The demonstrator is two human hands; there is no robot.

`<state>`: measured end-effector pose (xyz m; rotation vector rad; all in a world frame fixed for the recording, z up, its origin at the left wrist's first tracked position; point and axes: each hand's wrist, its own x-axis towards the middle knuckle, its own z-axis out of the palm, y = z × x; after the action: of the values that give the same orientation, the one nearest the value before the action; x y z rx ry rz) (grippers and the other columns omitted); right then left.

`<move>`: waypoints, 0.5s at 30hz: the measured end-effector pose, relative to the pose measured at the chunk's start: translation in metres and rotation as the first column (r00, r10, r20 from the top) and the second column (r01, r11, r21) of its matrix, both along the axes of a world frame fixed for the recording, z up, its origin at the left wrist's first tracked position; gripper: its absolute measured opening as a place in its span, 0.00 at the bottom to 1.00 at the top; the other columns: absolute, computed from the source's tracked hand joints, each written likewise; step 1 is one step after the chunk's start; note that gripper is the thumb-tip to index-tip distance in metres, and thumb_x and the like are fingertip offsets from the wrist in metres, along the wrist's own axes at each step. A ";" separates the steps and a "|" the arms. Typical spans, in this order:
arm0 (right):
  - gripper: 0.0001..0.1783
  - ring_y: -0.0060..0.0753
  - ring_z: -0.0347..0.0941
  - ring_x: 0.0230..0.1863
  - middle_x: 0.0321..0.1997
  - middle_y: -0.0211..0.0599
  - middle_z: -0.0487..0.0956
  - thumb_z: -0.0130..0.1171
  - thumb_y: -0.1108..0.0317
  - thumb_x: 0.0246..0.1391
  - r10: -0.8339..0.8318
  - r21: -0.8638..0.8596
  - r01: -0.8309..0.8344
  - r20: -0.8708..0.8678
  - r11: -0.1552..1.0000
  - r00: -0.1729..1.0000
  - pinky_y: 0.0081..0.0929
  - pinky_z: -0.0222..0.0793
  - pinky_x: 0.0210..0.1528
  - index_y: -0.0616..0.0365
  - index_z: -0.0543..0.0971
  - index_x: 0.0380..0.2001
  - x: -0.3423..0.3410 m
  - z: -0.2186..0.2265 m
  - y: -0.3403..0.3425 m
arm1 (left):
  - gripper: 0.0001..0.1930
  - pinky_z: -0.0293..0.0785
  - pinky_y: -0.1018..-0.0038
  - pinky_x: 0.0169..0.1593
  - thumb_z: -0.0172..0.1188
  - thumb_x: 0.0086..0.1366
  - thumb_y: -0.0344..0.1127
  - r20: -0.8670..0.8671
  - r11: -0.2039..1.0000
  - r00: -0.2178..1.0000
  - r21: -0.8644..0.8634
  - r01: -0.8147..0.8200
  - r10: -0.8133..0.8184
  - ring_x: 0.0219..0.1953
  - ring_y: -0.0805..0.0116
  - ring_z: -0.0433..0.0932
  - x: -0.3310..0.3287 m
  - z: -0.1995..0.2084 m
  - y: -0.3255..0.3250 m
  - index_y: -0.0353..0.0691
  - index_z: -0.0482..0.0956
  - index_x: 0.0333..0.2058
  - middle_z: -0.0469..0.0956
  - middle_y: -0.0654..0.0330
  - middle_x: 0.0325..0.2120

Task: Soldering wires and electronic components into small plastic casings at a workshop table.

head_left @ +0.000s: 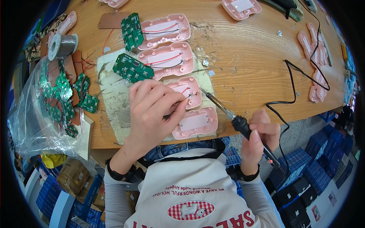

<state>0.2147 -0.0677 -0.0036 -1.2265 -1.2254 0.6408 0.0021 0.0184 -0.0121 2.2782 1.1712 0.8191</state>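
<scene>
My right hand [262, 133] is closed round the dark handle of a soldering iron [239, 123]. The iron's tip points up and left, just right of the third pink plastic shell [194, 99]. My left hand [156, 106] lies over that shell's left part and pinches a thin black wire [188, 96] at its right end. A short red wire [185, 90] shows beside the fingertips. Two more pink shells farther back are wired to green circuit boards [132, 32]. Nearest me lies a pink shell [195, 123] with a pale rectangle inside and no board attached.
Left stand a solder wire spool [67, 45] and a clear plastic bag [32, 117] of green boards. A black cord [291, 81] winds across the right side. Pink parts [319, 57] are stacked far right; another shell [241, 8] lies at the back. A stained sheet [116, 102] covers the work spot.
</scene>
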 end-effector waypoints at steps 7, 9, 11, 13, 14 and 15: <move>0.06 0.26 0.59 0.18 0.15 0.36 0.67 0.51 0.75 0.43 0.003 0.011 -0.004 0.039 1.000 0.999 0.27 0.54 0.25 0.63 0.67 0.26 0.002 -0.003 0.002 | 0.08 0.61 0.69 0.42 0.67 0.43 0.28 0.000 1.000 1.000 -0.006 -0.005 0.005 0.31 0.66 0.71 0.000 0.000 0.000 0.43 0.77 0.23 0.73 0.67 0.23; 0.06 0.26 0.59 0.18 0.15 0.36 0.67 0.51 0.75 0.44 -0.004 0.014 0.004 0.036 1.000 0.999 0.27 0.54 0.25 0.63 0.67 0.26 0.003 -0.003 0.002 | 0.08 0.61 0.69 0.42 0.67 0.43 0.28 -0.004 1.000 1.000 -0.006 0.000 0.000 0.32 0.66 0.71 0.002 0.001 0.000 0.43 0.77 0.23 0.73 0.67 0.23; 0.06 0.26 0.59 0.18 0.15 0.36 0.67 0.51 0.75 0.44 -0.007 0.015 0.006 0.039 1.000 0.999 0.27 0.54 0.25 0.63 0.67 0.27 0.003 -0.004 0.003 | 0.08 0.61 0.69 0.42 0.67 0.43 0.28 -0.005 1.000 1.000 -0.009 0.000 0.000 0.32 0.66 0.71 0.001 0.000 0.000 0.43 0.77 0.23 0.73 0.67 0.23; 0.05 0.26 0.58 0.18 0.15 0.35 0.67 0.51 0.75 0.44 0.015 0.018 -0.016 0.051 1.000 0.999 0.27 0.54 0.25 0.63 0.67 0.26 0.004 -0.004 0.004 | 0.08 0.61 0.69 0.42 0.67 0.43 0.28 -0.006 1.000 1.000 -0.011 0.000 0.000 0.32 0.66 0.71 0.000 0.000 0.000 0.43 0.77 0.23 0.73 0.67 0.23; 0.05 0.26 0.58 0.18 0.15 0.35 0.67 0.51 0.75 0.44 0.015 0.018 -0.016 0.053 1.000 0.998 0.27 0.54 0.25 0.63 0.67 0.26 0.003 -0.004 0.004 | 0.08 0.61 0.68 0.42 0.67 0.43 0.28 -0.004 1.000 1.000 -0.010 0.000 0.000 0.32 0.65 0.71 0.000 -0.001 0.000 0.43 0.77 0.23 0.73 0.67 0.23; 0.05 0.25 0.58 0.18 0.14 0.35 0.67 0.51 0.75 0.44 0.009 0.022 -0.010 0.055 1.000 0.998 0.27 0.54 0.25 0.63 0.66 0.26 0.002 -0.004 0.005 | 0.08 0.61 0.68 0.42 0.67 0.43 0.28 -0.002 1.000 1.000 -0.008 0.001 -0.001 0.32 0.65 0.70 -0.001 -0.001 0.001 0.43 0.77 0.23 0.73 0.67 0.23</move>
<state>0.2167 -0.0627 -0.0077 -1.2277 -1.2814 0.6025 0.0015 0.0193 -0.0128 2.2732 1.1725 0.8103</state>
